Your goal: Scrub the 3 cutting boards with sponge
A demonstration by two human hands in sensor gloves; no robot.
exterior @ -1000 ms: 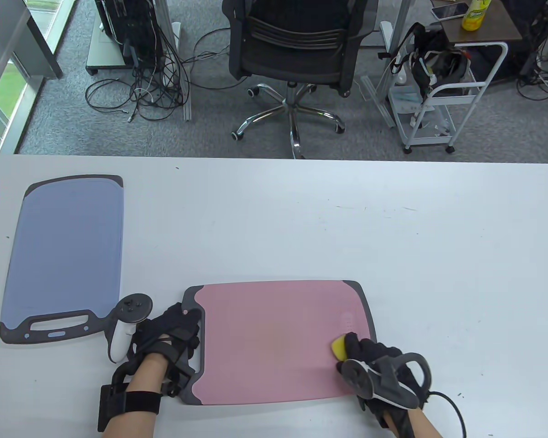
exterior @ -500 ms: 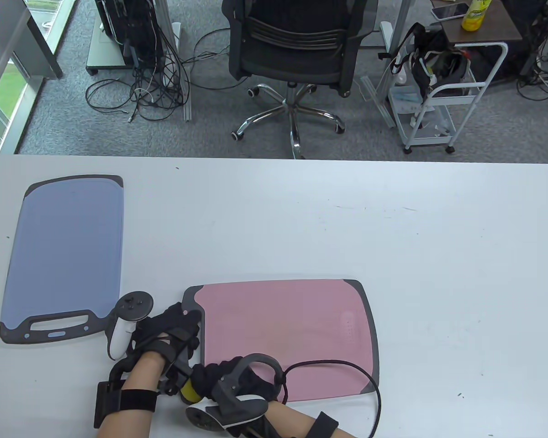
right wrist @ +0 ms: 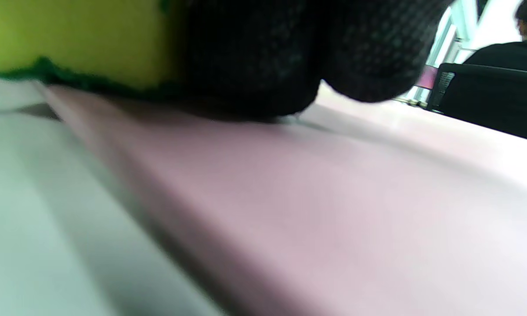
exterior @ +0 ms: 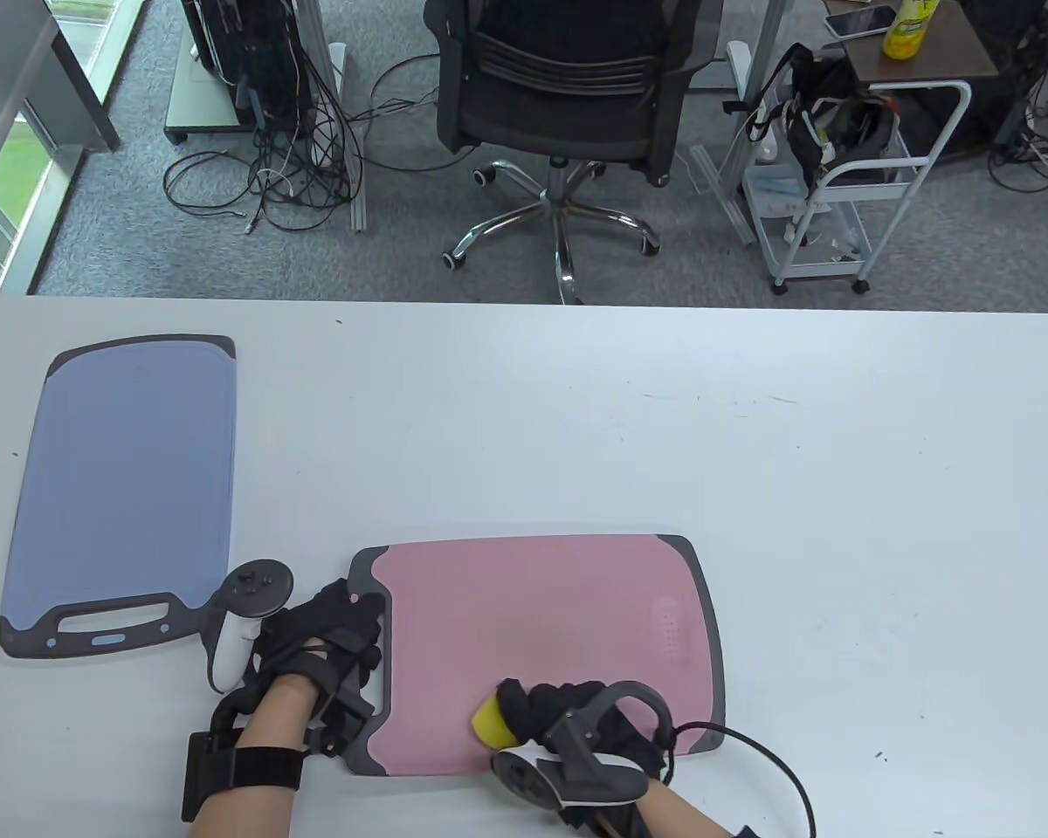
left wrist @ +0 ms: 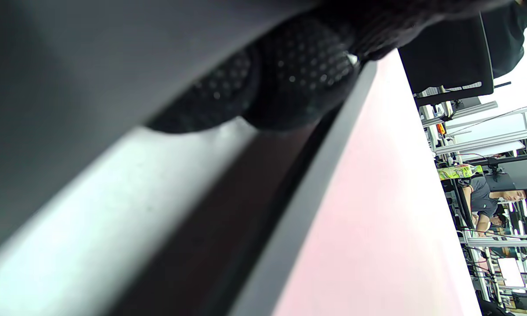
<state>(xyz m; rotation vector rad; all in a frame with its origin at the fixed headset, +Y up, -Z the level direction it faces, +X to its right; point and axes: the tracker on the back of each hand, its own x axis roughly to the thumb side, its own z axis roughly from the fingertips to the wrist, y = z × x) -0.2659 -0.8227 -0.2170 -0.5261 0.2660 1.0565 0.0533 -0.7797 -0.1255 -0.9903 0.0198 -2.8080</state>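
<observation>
The sponge (exterior: 486,721), yellow with a green scrub face turned down, sits on the pink board (exterior: 541,628) near its front edge, a little left of middle. The right hand (exterior: 568,711) has its fingers curled over the sponge and presses it onto the board. The pink board lies flat at the front of the counter (exterior: 838,524), its dark handle end to the left. There the left hand (exterior: 332,633) rests with its fingers on that dark rim, pinning the board; in the left wrist view (left wrist: 298,74) the fingertips seem to lie flat on the edge rather than wrapped round it, though that view is too close and dark to be sure.

The blue board (exterior: 127,489) lies well apart on the left. A third board is not in view.

The scrub is close to the front edge, so a stroke could run the sponge off the board onto the counter. If the left hand's hold is light, hard sideways strokes could slide or turn the board. The right hand's cable (exterior: 777,768) trails near the board's right corner and could snag.
</observation>
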